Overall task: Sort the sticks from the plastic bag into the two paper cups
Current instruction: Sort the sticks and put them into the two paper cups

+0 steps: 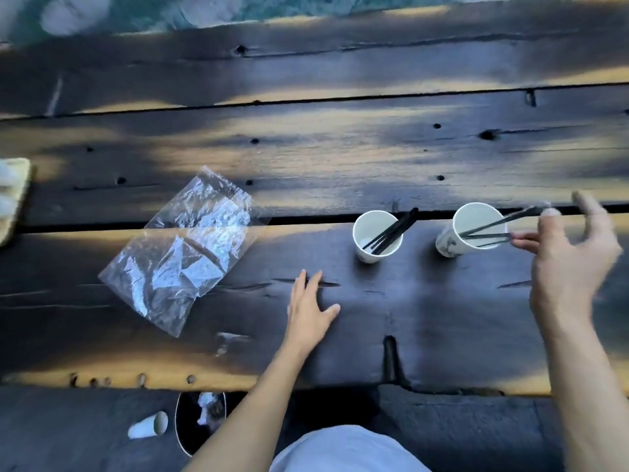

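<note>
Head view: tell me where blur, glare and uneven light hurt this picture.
Head view: the right hand is motion-smeared beside the right paper cup; the left hand, flat on the table, is sharper. The plastic bag glints with crinkled highlights. Light falls in warm patches between dark planks; the far edge is soft, and the plank lines bow from the wide lens.

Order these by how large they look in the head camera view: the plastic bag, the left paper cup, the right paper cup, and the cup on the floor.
1. plastic bag, clearly largest.
2-3. left paper cup and right paper cup: look alike; unranked.
4. cup on the floor, smallest, though it is farther from the camera.
</note>
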A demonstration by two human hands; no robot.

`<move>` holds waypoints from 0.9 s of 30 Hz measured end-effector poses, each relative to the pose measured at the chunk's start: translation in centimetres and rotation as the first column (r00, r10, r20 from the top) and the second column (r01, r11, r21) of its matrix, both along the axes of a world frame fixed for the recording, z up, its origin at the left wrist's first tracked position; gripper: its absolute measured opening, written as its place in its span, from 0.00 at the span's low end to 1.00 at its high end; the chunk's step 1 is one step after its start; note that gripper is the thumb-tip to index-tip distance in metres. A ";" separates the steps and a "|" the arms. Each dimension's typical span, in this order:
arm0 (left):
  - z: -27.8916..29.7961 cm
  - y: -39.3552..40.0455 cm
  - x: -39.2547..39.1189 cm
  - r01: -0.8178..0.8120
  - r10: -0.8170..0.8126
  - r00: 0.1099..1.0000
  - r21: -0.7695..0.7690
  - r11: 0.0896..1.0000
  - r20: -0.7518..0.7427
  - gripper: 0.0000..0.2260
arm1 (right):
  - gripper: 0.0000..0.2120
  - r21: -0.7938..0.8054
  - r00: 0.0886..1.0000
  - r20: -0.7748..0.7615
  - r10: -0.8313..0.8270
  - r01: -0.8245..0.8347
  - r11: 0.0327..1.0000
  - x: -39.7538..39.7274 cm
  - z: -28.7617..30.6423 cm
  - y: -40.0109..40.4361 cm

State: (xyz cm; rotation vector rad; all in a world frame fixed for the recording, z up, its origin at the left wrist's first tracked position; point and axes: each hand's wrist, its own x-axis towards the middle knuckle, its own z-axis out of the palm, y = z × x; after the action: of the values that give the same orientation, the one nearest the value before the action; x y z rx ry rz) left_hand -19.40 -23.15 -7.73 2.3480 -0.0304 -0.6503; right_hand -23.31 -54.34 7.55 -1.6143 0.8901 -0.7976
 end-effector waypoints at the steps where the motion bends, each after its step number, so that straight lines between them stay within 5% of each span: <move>1: 0.4 1.6 0.4 -0.124 0.126 0.991 -0.053 0.991 0.041 0.31 | 0.17 -0.025 1.000 0.007 0.017 -0.017 1.000 0.1 0.7 1.4; 4: 1.8 7.6 1.7 -0.533 0.572 0.813 -0.253 0.807 0.111 0.18 | 0.10 0.016 0.995 0.044 0.095 -0.095 0.995 0.5 1.2 6.0; 7: 2.9 14.7 3.5 -0.847 0.925 0.379 -0.398 0.352 0.012 0.13 | 0.08 0.140 0.963 0.017 0.269 -0.268 0.953 0.7 0.0 11.8; 9: 2.5 20.1 4.0 -0.908 0.993 0.078 -0.417 0.034 -0.089 0.13 | 0.08 0.244 0.901 -0.043 0.431 -0.409 0.879 1.0 -1.3 16.5; 11: 1.4 24.2 3.6 -0.932 0.977 -0.083 -0.332 -0.146 -0.198 0.13 | 0.08 0.380 0.823 -0.092 0.560 -0.491 0.784 1.3 -2.9 21.0; 14: 1.0 26.3 3.2 -0.957 0.921 -0.091 -0.222 -0.187 -0.380 0.09 | 0.09 0.555 0.732 -0.138 0.667 -0.500 0.665 1.6 -5.4 26.9; 18: 0.4 25.9 3.8 -0.971 0.804 0.060 -0.223 -0.091 -0.591 0.09 | 0.10 0.673 0.663 -0.194 0.723 -0.446 0.590 2.2 -8.5 32.5; 23: -0.7 23.6 4.6 -0.962 0.778 0.105 -0.261 -0.078 -0.619 0.06 | 0.06 0.802 0.637 -0.250 0.729 -0.286 0.525 5.7 -11.6 35.1; 27: -0.3 20.8 2.5 -0.946 0.707 0.259 -0.321 0.048 -0.658 0.11 | 0.09 0.854 0.647 -0.272 0.712 -0.178 0.488 8.5 -14.3 35.0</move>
State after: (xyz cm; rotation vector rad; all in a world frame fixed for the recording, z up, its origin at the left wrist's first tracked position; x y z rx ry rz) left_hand -16.93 -2.37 -8.04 1.0554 1.0763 -0.2623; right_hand -14.85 -19.37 -6.72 -1.1773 0.9454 0.5630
